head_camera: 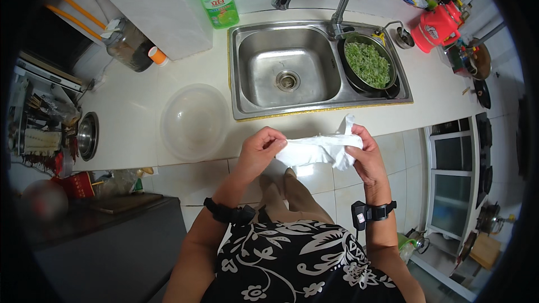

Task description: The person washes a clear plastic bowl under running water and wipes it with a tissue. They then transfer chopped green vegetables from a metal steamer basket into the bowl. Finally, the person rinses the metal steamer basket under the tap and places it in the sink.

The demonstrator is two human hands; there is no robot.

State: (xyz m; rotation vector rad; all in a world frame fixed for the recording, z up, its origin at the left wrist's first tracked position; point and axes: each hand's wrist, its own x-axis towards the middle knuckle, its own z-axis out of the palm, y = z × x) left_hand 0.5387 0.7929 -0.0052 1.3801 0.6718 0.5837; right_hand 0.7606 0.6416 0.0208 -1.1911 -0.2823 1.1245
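A white cloth (316, 149) is stretched between my two hands, in front of the counter's edge. My left hand (263, 147) pinches its left end between thumb and fingers. At the cloth's right end, my right hand (365, 151) grips a bunched part, with a loose corner sticking up. Beyond them is a stainless steel sink (288, 67), its basin holding no dishes. A round pot of chopped greens (367, 65) sits in the smaller right-hand basin. On the counter left of the sink lies a translucent round plastic bowl or lid (194, 122).
A green dish soap bottle (219, 2) stands behind the sink's left corner. The faucet (337, 17) arches over the back rim. At the right are a small metal cup (404, 38) and a red plastic jug (436, 27). A metal bowl (88, 136) sits far left.
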